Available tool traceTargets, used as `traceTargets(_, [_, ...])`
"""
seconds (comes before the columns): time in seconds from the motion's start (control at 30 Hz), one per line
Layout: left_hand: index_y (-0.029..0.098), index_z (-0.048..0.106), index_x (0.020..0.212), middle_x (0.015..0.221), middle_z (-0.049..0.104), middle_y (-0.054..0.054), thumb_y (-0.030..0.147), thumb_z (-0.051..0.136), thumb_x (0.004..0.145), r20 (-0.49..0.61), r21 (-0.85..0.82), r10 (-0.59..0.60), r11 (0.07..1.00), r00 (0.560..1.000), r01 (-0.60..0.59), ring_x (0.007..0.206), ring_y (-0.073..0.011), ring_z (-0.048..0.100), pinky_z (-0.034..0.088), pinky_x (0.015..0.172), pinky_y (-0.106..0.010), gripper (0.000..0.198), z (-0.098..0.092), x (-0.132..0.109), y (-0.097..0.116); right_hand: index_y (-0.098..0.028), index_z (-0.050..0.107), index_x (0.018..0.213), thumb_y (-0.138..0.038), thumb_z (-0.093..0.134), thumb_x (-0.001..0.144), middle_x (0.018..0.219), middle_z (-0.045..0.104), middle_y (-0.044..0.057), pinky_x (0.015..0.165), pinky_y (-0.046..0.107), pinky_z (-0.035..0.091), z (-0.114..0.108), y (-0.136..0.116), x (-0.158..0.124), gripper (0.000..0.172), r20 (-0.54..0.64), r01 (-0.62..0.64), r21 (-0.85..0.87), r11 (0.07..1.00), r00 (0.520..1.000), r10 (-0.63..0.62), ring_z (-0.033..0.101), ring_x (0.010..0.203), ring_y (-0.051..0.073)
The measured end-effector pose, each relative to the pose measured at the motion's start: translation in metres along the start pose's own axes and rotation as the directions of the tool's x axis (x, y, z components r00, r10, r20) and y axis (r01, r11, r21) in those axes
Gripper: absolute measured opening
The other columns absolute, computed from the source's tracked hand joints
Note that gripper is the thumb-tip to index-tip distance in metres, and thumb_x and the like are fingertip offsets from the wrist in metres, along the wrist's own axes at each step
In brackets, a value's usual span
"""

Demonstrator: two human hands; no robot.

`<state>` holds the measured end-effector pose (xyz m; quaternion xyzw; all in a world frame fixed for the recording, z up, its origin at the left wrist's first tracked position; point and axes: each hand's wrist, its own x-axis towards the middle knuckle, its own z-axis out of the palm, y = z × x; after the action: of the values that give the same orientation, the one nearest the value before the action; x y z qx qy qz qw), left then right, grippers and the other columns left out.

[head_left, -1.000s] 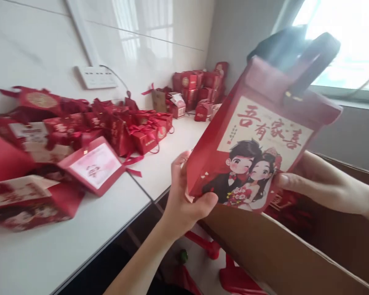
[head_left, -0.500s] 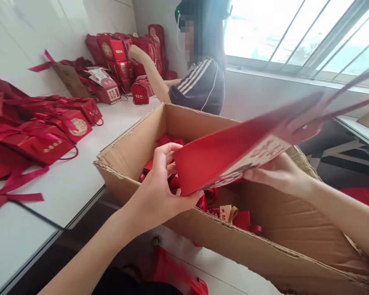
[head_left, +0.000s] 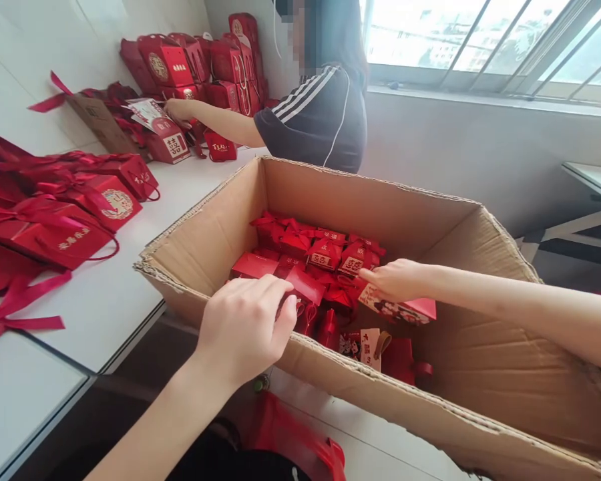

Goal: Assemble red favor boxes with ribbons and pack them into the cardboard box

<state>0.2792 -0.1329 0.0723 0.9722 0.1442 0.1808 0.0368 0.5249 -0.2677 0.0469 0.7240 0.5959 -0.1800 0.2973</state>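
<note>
My right hand (head_left: 398,279) is down inside a big brown carton (head_left: 340,384). It grasps one end of a red picture box (head_left: 408,310), with the fingers bent over it. The red picture box is inside the carton, toward the right part of the red things, and its printed side faces me. Just past my fingertips sit small red boxes with bows (head_left: 325,254), side by side near the far wall.

My left hand (head_left: 245,327) is at the near wall of the carton, with its fingers bent and its thumb a little apart. A long red box (head_left: 255,266) is just beyond it. I cannot tell if my left hand grips anything or only rests there, because its back hides the palm side.

Nearer to me in the carton, a pale tag (head_left: 370,347) with red writing stands up beside a brown loop (head_left: 382,344).

On the left, red gift boxes with ribbons (head_left: 60,234) crowd a white table (head_left: 130,267). Further back, more red boxes are piled (head_left: 170,63) by the wall. Another person (head_left: 320,127) in a dark striped sleeve reaches a hand (head_left: 179,110) to that pile. A bright window (head_left: 441,33) is at the back.
</note>
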Motion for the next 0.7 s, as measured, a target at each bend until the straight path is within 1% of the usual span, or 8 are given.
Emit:
traceTargets(0.13, [0.022, 0.064, 0.089, 0.08, 0.068, 0.0, 0.031, 0.031, 0.087, -0.006, 0.035, -0.024, 0.999, 1.0, 0.024, 0.066, -0.0209, 0.061, 0.042, 0.061, -0.035, 0.033, 0.002, -0.001, 0.001, -0.014, 0.049, 0.127, -0.021, 0.057, 0.076, 0.096, 0.068, 0.018, 0.064, 0.035, 0.048, 0.008, -0.032, 0.044, 0.052, 0.156, 0.074, 0.031, 0.997, 0.985, -0.078, 0.066, 0.085, 0.031])
traceTargets(0.23, [0.021, 0.064, 0.087, 0.078, 0.067, -0.001, 0.032, 0.031, 0.087, 0.016, 0.04, -0.035, 0.999, 0.999, 0.035, 0.065, -0.0212, 0.061, 0.041, 0.061, -0.035, 0.035, 0.001, -0.003, 0.002, -0.012, 0.066, 0.104, -0.016, 0.066, 0.063, 0.088, 0.07, 0.015, 0.065, 0.033, 0.049, 0.014, -0.054, 0.077, 0.042, 0.211, 0.083, 0.038, 0.996, 0.973, -0.089, 0.066, 0.08, 0.03])
traceTargets(0.3, [0.021, 0.064, 0.087, 0.078, 0.067, -0.001, 0.033, 0.031, 0.087, 0.023, 0.043, -0.048, 0.998, 0.999, 0.047, 0.065, -0.0214, 0.06, 0.04, 0.061, -0.035, 0.035, 0.001, -0.003, 0.003, -0.012, 0.07, 0.091, -0.018, 0.069, 0.059, 0.086, 0.07, 0.015, 0.067, 0.034, 0.049, 0.016, -0.065, 0.092, 0.032, 0.208, 0.093, 0.048, 0.994, 0.973, -0.101, 0.065, 0.082, 0.031])
traceTargets(0.37, [0.021, 0.065, 0.087, 0.077, 0.066, -0.001, 0.033, 0.031, 0.086, 0.026, 0.038, -0.059, 0.998, 0.998, 0.058, 0.064, -0.0216, 0.059, 0.04, 0.06, -0.035, 0.036, 0.002, -0.004, 0.003, -0.011, 0.07, 0.09, -0.025, 0.07, 0.059, 0.091, 0.069, 0.016, 0.069, 0.034, 0.049, 0.016, -0.07, 0.1, 0.034, 0.17, 0.106, 0.073, 0.992, 0.978, -0.117, 0.064, 0.087, 0.032])
traceTargets(0.47, [0.02, 0.064, 0.086, 0.076, 0.066, -0.001, 0.034, 0.032, 0.086, 0.025, 0.012, -0.065, 0.998, 0.998, 0.065, 0.065, -0.0215, 0.058, 0.039, 0.061, -0.035, 0.035, 0.003, -0.004, 0.004, -0.012, 0.066, 0.102, -0.037, 0.069, 0.063, 0.1, 0.067, 0.015, 0.071, 0.03, 0.048, 0.012, -0.062, 0.098, 0.047, 0.102, 0.126, 0.141, 0.982, 0.985, -0.141, 0.063, 0.09, 0.028])
traceTargets(0.53, [0.02, 0.064, 0.084, 0.076, 0.065, -0.002, 0.034, 0.032, 0.086, 0.014, -0.004, -0.062, 0.998, 0.998, 0.062, 0.064, -0.0211, 0.058, 0.039, 0.061, -0.034, 0.035, 0.004, -0.004, 0.003, -0.011, 0.065, 0.105, -0.042, 0.065, 0.067, 0.1, 0.067, 0.014, 0.074, 0.029, 0.047, 0.009, -0.049, 0.092, 0.049, 0.085, 0.097, 0.166, 0.981, 0.99, -0.113, 0.063, 0.091, 0.027])
traceTargets(0.6, [0.019, 0.064, 0.083, 0.075, 0.065, -0.002, 0.034, 0.033, 0.086, -0.003, -0.013, -0.053, 0.999, 0.999, 0.053, 0.063, -0.0206, 0.057, 0.039, 0.061, -0.034, 0.035, 0.005, -0.004, 0.003, -0.01, 0.068, 0.094, -0.042, 0.064, 0.066, 0.09, 0.068, 0.015, 0.072, 0.033, 0.047, 0.011, -0.035, 0.084, 0.043, 0.139, 0.017, 0.152, 0.988, 0.99, -0.038, 0.063, 0.087, 0.029])
traceTargets(0.7, [0.019, 0.065, 0.084, 0.075, 0.065, -0.002, 0.033, 0.033, 0.086, -0.024, -0.017, -0.045, 0.999, 0.999, 0.044, 0.062, -0.0201, 0.057, 0.038, 0.06, -0.034, 0.035, 0.006, -0.005, 0.003, -0.008, 0.071, 0.073, -0.037, 0.071, 0.057, 0.069, 0.067, 0.015, 0.066, 0.037, 0.048, 0.029, -0.023, 0.071, 0.033, 0.299, -0.102, 0.112, 0.988, 0.952, 0.065, 0.065, 0.075, 0.033])
